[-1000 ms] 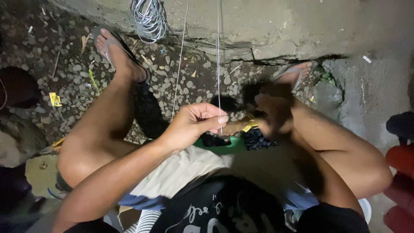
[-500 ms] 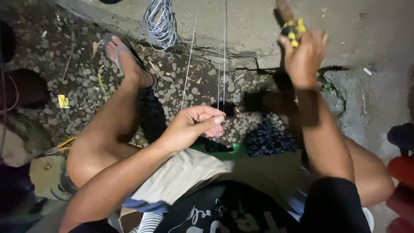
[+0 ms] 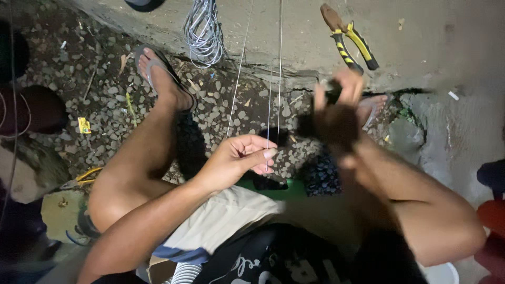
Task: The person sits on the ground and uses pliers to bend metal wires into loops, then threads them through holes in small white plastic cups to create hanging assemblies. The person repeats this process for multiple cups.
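- The left hand [image 3: 236, 160] sits low in the middle, thumb and forefinger pressed together on a thin wire [image 3: 279, 68].
- That wire runs straight up from the fingertips [image 3: 268, 153] to the top edge; below them a short length hangs past the curled fingers.
- A second wire [image 3: 239, 73] slants up just left of the first, not touching the fingers.
- The right hand [image 3: 336, 113] is raised, to the right of and above the left fingertips, blurred and partly dark.
- Its fingers are curled round something small and dark; I cannot tell what it is or how tightly they close.
- Pliers [image 3: 350, 39] with yellow-and-black handles lie on the concrete slab [image 3: 431, 37], just above the right fingers and apart from them.
- A coil of grey wire [image 3: 204, 31] lies up and left of the left fingers, well apart, at the slab's edge.
- A foot in a sandal [image 3: 160, 76] rests on gravel [image 3: 100, 79] left of the coil; the other foot [image 3: 371, 108] shows just right of the right hand.
- A green object [image 3: 273, 188] lies just beneath the left fingers.
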